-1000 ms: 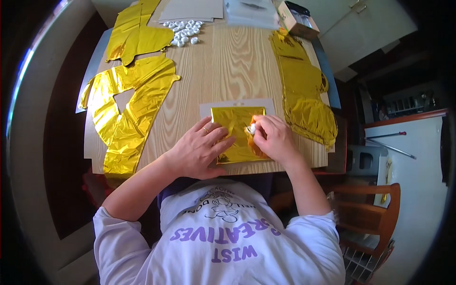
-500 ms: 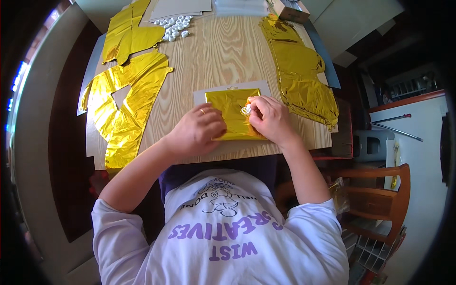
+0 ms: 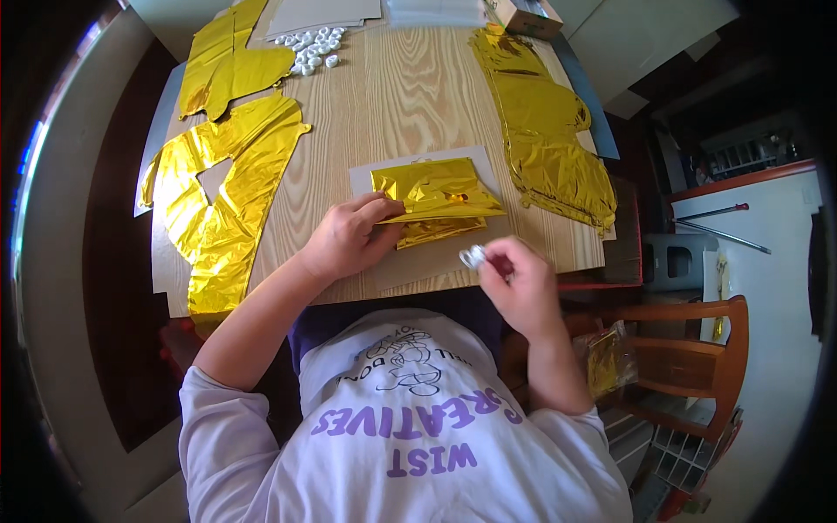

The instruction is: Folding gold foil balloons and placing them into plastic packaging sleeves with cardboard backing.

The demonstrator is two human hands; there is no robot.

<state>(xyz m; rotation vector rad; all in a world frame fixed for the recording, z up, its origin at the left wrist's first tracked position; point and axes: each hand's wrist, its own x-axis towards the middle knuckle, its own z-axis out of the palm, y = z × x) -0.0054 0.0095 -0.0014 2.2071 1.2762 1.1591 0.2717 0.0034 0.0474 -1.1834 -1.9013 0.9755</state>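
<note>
Left hand (image 3: 349, 240): pressing folded gold foil (image 3: 436, 199) flat, gripping its nine-o'clock edge.
Right hand (image 3: 521, 288): pinching small white piece (image 3: 473, 256), possibly tape.
Foil: light, crinkly, slippery; handling by edges.

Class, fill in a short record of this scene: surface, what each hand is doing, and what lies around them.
Surface: wooden table
Left hand: pinning folded gold foil on a pale card
Right hand: off the foil, fingers pinching a small white piece
Left side: flat gold foil balloons
Right side: more gold foil
Far edge: pile of small white pieces
</note>
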